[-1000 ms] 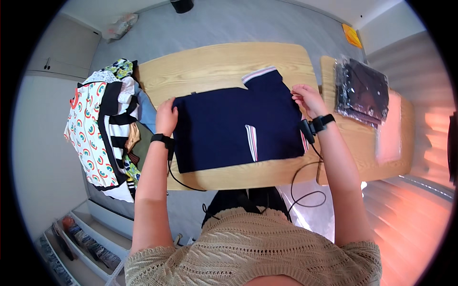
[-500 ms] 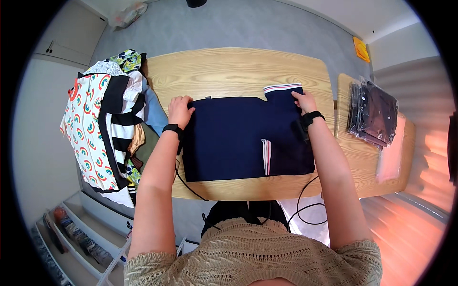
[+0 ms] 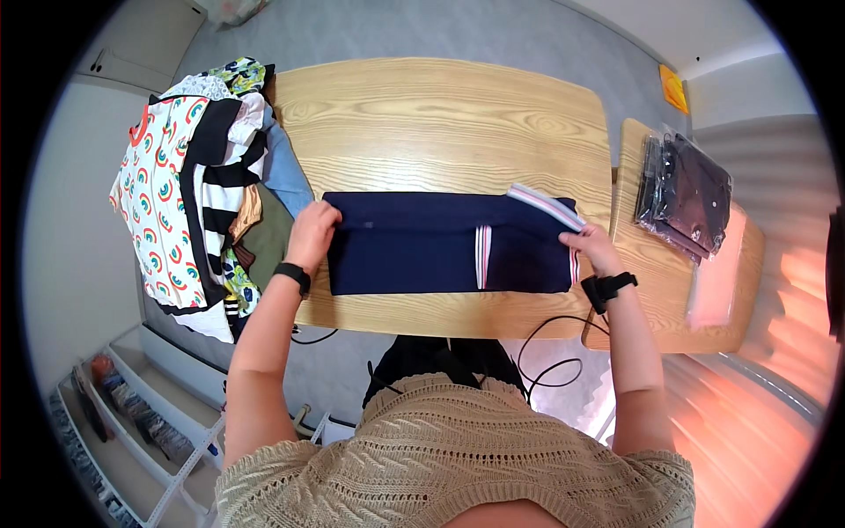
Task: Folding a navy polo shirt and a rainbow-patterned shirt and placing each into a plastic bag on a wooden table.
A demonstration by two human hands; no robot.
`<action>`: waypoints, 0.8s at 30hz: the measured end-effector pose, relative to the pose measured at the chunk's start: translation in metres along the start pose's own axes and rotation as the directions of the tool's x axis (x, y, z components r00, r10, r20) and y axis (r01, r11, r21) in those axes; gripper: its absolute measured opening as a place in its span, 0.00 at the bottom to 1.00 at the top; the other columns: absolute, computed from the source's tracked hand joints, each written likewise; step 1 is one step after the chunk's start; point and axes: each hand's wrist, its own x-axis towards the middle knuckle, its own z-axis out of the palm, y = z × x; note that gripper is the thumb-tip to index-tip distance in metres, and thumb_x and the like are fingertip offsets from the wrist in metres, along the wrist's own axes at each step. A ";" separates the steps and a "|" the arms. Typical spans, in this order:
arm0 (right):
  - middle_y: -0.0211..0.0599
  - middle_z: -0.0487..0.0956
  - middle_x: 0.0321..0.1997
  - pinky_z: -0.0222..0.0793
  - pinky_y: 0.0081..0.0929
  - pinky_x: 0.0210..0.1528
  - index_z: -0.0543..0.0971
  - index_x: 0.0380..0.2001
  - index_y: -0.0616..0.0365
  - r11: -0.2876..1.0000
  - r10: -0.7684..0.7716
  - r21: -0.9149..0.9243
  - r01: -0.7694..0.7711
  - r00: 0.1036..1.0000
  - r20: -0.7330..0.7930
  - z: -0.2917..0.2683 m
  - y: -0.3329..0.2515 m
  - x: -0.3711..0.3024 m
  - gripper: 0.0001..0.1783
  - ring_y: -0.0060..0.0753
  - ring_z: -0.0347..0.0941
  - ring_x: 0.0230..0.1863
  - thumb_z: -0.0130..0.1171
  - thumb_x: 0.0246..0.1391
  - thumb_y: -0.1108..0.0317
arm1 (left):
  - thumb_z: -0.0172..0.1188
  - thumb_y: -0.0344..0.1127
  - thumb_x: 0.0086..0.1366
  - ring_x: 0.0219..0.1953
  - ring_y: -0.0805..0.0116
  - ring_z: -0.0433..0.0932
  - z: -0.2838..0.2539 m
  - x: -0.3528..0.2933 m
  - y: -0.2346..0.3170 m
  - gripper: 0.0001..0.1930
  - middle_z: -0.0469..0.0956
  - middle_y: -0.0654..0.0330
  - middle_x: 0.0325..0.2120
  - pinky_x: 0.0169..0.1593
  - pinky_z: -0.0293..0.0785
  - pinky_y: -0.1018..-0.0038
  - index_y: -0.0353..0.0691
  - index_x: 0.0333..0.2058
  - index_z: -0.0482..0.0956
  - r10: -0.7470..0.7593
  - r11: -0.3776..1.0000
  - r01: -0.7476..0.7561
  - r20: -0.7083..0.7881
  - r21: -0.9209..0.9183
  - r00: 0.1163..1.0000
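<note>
A navy knit garment (image 3: 400,255) lies across the wooden table in front of me, its far part folded over toward me. White bands with red and dark stripes edge its sleeves; one band shows flat near the middle right, another slants at the far right corner. My left hand (image 3: 314,231) pinches the garment's left edge, fingers closed on the fold. At the right end, my right hand (image 3: 594,246) has its fingers closed on the cloth beside the slanted striped band. Both wrists wear black bands.
A heap of clothes (image 3: 163,207), with a rainbow-print top uppermost, covers the table's left end. On a side table (image 3: 607,330) at the right lie dark garments in clear bags (image 3: 691,198). A black cable (image 3: 563,361) loops below the front edge. Shelving (image 3: 167,422) stands at lower left.
The garment's far side has been folded toward me, so it is now a narrower strip. Both hands have come nearer with the cloth, and the striped band at right has turned aslant.
</note>
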 end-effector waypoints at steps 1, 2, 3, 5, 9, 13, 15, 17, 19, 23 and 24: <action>0.20 0.72 0.21 0.60 0.15 0.25 0.78 0.27 0.58 1.000 0.024 0.001 -0.024 0.998 0.052 0.007 0.013 0.002 0.09 0.15 0.64 0.21 0.67 0.43 0.66 | 0.54 0.20 0.46 0.35 0.54 0.70 0.010 -0.013 -0.003 0.08 0.70 0.57 0.27 0.38 0.68 0.64 0.41 0.25 0.74 -0.014 1.000 0.013 0.063 0.015 0.998; 0.21 0.71 0.19 0.59 0.16 0.24 0.77 0.25 0.58 0.996 0.033 -0.082 -0.029 0.998 0.058 0.016 0.016 0.002 0.10 0.15 0.63 0.21 0.66 0.43 0.66 | 0.53 0.20 0.46 0.35 0.54 0.71 0.021 -0.030 -0.010 0.09 0.70 0.57 0.27 0.39 0.68 0.64 0.41 0.26 0.74 -0.029 0.999 0.027 0.100 0.021 0.995; 0.21 0.70 0.18 0.59 0.16 0.24 0.76 0.24 0.58 0.986 0.049 -0.164 -0.042 0.998 0.043 0.020 0.020 -0.001 0.10 0.16 0.63 0.21 0.66 0.43 0.66 | 0.53 0.20 0.46 0.35 0.54 0.71 0.024 -0.030 -0.002 0.09 0.70 0.57 0.27 0.39 0.68 0.64 0.41 0.26 0.74 -0.020 1.000 0.019 0.100 0.015 0.995; 0.22 0.68 0.16 0.57 0.15 0.22 0.73 0.21 0.56 0.974 -0.010 -0.226 0.007 1.000 -0.010 0.024 0.029 -0.002 0.12 0.15 0.62 0.19 0.66 0.44 0.65 | 0.52 0.20 0.44 0.36 0.54 0.71 0.026 -0.022 0.016 0.11 0.71 0.57 0.28 0.40 0.68 0.62 0.41 0.27 0.75 -0.158 0.986 0.151 0.103 0.076 0.982; 0.29 0.71 0.20 0.62 0.18 0.24 0.77 0.33 0.64 0.902 -0.356 -0.299 0.311 0.928 -0.108 0.038 0.023 -0.007 0.07 0.19 0.64 0.20 0.58 0.48 0.75 | 0.50 0.18 0.43 0.39 0.52 0.70 0.015 0.015 0.068 0.16 0.72 0.54 0.32 0.43 0.68 0.62 0.38 0.33 0.75 -0.057 0.991 0.051 -0.047 -0.125 0.997; 0.32 0.74 0.22 0.65 0.19 0.24 0.77 0.36 0.63 0.878 -0.425 -0.277 0.390 0.902 -0.079 0.046 0.002 -0.019 0.10 0.21 0.67 0.20 0.56 0.48 0.77 | 0.52 0.20 0.46 0.47 0.51 0.69 0.015 0.060 0.153 0.23 0.72 0.51 0.41 0.52 0.66 0.63 0.38 0.45 0.71 0.112 0.942 -0.110 -0.011 -0.316 0.994; 0.34 0.77 0.25 0.68 0.19 0.25 0.78 0.36 0.63 0.868 -0.435 -0.256 0.426 0.900 0.026 0.048 -0.006 -0.022 0.10 0.22 0.70 0.21 0.55 0.47 0.78 | 0.60 0.26 0.46 0.52 0.52 0.67 0.031 0.079 0.189 0.27 0.69 0.53 0.48 0.55 0.64 0.63 0.40 0.49 0.69 0.224 0.914 -0.216 -0.016 -0.344 0.974; 0.38 0.78 0.28 0.70 0.21 0.26 0.79 0.35 0.61 0.874 -0.402 -0.284 0.395 0.915 0.034 0.047 -0.004 -0.020 0.11 0.25 0.73 0.22 0.54 0.45 0.80 | 0.65 0.32 0.44 0.56 0.55 0.63 0.051 0.091 0.218 0.29 0.66 0.54 0.52 0.57 0.60 0.63 0.42 0.49 0.70 0.354 0.912 -0.332 0.051 -0.240 0.934; 0.40 0.79 0.29 0.71 0.23 0.30 0.80 0.35 0.59 0.774 -0.485 -0.415 0.478 0.869 0.097 0.046 0.001 -0.017 0.15 0.32 0.75 0.25 0.54 0.41 0.81 | 0.63 0.33 0.46 0.54 0.59 0.65 0.077 0.098 0.233 0.21 0.71 0.57 0.45 0.58 0.57 0.64 0.44 0.42 0.74 0.421 0.902 -0.420 -0.003 -0.097 0.907; 0.38 0.77 0.42 0.70 0.24 0.38 0.79 0.37 0.54 0.502 -0.734 -0.539 0.676 0.663 0.148 0.038 0.007 -0.008 0.19 0.37 0.74 0.39 0.52 0.38 0.82 | 0.55 0.32 0.51 0.37 0.67 0.70 0.114 0.102 0.237 0.01 0.69 0.65 0.23 0.49 0.62 0.68 0.45 0.24 0.73 0.442 0.896 -0.442 0.002 -0.033 0.897; 0.41 0.71 0.50 0.69 0.24 0.39 0.77 0.41 0.54 0.601 -0.643 -0.569 0.561 0.763 0.074 0.032 0.001 -0.010 0.23 0.37 0.73 0.44 0.51 0.39 0.84 | 0.55 0.32 0.50 0.34 0.67 0.69 0.115 0.101 0.240 0.01 0.69 0.65 0.22 0.45 0.62 0.69 0.45 0.23 0.72 0.431 0.901 -0.430 -0.001 -0.047 0.902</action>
